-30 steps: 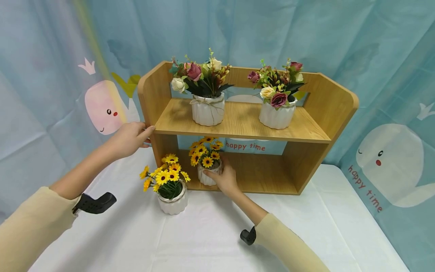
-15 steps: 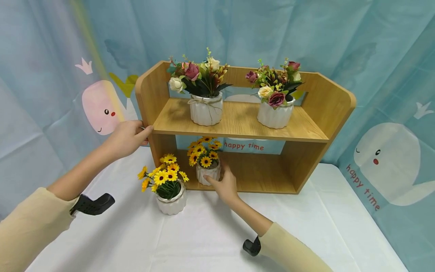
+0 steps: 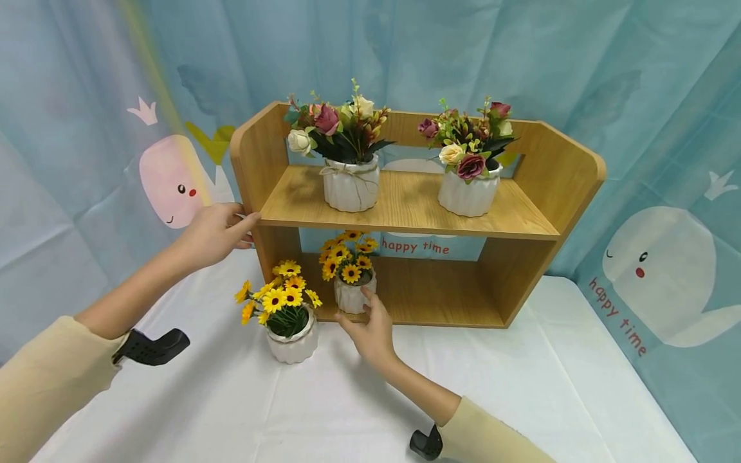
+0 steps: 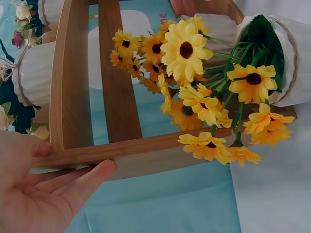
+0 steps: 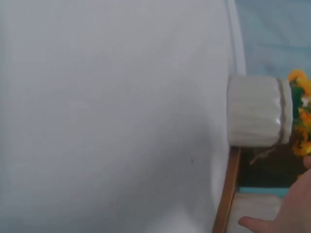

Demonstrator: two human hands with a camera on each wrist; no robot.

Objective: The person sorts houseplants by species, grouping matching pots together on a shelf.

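In the head view, my left hand (image 3: pixel 217 235) holds the left side panel of a two-tier wooden shelf (image 3: pixel 405 225), thumb at its front edge and fingers along the outside. The left wrist view shows the same hand (image 4: pixel 53 189) at that panel. My right hand (image 3: pixel 370 331) is spread just in front of a white pot of yellow sunflowers (image 3: pixel 349 297) on the lower tier; one fingertip is near or touching the pot. Another white pot of sunflowers (image 3: pixel 293 344) stands on the table, in front of the shelf's left end.
Two white pots of roses stand on the upper tier, one left (image 3: pixel 351 188) and one right (image 3: pixel 469 193). A white cloth (image 3: pixel 347 411) covers the table. Behind hangs a blue printed curtain (image 3: pixel 434 51).
My right hand has let go of the lower-tier sunflower pot and drawn back slightly toward me, its fingers spreading. The left hand stays at the side panel.
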